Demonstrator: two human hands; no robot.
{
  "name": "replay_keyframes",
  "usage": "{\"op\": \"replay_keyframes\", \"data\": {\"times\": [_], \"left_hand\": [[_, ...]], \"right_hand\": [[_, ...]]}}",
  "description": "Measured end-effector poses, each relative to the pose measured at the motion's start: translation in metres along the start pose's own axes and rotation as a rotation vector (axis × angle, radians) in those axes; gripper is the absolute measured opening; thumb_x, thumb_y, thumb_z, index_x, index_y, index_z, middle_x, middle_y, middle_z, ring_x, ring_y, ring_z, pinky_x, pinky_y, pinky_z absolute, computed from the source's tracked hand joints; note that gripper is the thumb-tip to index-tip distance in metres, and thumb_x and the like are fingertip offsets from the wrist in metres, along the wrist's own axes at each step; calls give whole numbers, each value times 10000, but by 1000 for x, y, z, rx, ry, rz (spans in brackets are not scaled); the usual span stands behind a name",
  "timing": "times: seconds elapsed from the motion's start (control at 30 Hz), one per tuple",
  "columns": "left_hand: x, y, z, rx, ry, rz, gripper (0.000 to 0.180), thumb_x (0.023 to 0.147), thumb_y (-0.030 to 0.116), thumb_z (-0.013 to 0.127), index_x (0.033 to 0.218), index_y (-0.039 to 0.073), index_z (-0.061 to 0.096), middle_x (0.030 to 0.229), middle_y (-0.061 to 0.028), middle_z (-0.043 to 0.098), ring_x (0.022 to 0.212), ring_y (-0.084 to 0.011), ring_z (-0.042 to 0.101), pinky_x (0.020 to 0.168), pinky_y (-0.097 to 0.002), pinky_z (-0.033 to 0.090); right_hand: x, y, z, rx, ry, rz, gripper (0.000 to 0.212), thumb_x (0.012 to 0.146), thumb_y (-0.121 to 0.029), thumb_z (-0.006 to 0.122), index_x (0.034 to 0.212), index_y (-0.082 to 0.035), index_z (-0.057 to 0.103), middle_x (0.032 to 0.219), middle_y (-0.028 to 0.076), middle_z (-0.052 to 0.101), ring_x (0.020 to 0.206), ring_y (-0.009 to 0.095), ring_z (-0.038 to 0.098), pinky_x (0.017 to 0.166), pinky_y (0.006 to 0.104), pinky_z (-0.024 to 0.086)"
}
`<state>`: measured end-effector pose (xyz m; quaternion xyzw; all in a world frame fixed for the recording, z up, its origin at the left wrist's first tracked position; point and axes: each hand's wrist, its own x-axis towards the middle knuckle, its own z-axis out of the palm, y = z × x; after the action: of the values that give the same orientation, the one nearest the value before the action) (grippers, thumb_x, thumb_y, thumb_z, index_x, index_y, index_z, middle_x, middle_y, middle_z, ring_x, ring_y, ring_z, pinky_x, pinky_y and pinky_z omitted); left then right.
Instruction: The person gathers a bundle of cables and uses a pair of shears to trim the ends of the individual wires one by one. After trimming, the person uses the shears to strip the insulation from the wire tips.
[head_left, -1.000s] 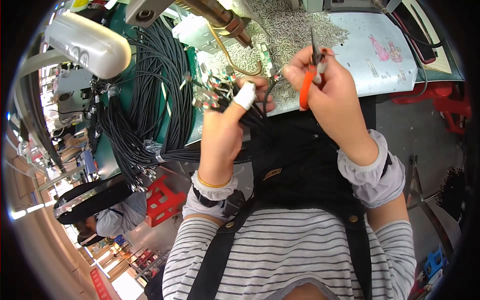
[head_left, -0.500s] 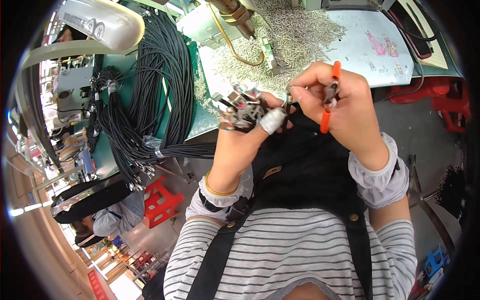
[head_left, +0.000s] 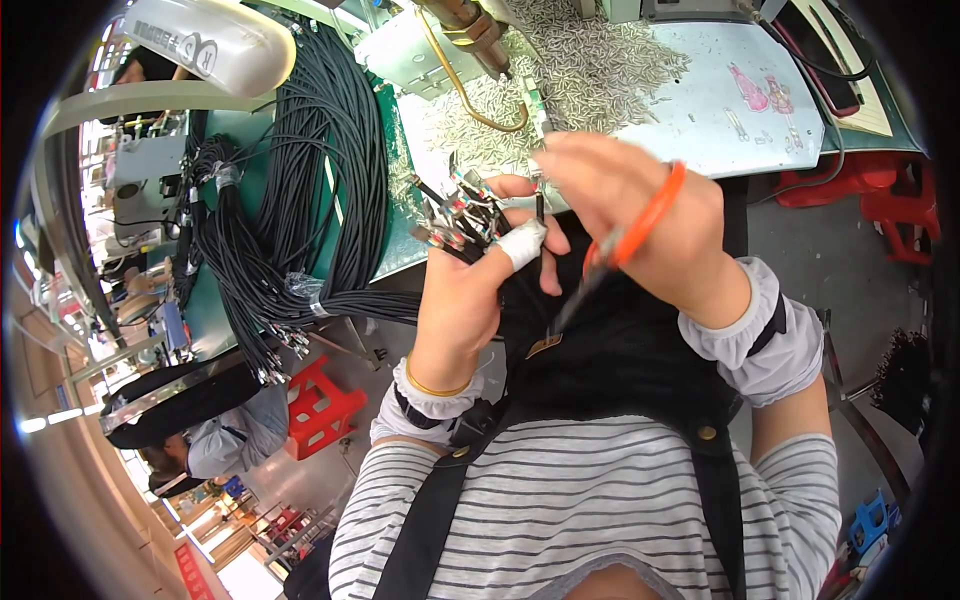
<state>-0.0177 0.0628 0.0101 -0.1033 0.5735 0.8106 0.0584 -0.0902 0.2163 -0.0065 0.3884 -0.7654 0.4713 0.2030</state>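
Note:
My left hand, its thumb wrapped in white tape, closes round a bunch of black cables with stripped, coloured wire ends and metal bits. A single cable end stands out between its thumb and fingers. My right hand reaches to the tip of that cable; its fingertips are blurred, so touching or apart cannot be told. Held in its palm is an orange-handled, scissors-like tool, smeared by motion, with its metal end pointing down toward the black apron.
Small metal pieces cover much of the worktable beneath a machine head with a bent copper tube. A thick bundle of black cables lies left. Red stools stand beside; a person sits at lower left.
My right hand has shifted left, its fingers extended toward the cable end. The orange-handled tool has swung so its metal end points down. My left hand has moved slightly left.

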Motion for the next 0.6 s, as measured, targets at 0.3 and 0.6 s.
{"op": "replay_keyframes", "data": {"times": [0.3,0.6], "left_hand": [[0,10,-10,-458,-49,-283,272,794,5,494,1062,36,460,623,-53,456,427,-84,361,389,-217,292],[3,10,-4,-236,30,-327,169,792,36,526,957,14,499,537,13,363,401,-46,297,369,-190,216]], "right_hand": [[-19,9,12,232,-4,-57,178,688,14,655,851,-45,618,869,91,642,595,179,623,459,219,476],[-24,7,16,51,-1,-143,200,684,27,654,856,-27,567,791,70,616,611,184,615,479,239,471]]}}
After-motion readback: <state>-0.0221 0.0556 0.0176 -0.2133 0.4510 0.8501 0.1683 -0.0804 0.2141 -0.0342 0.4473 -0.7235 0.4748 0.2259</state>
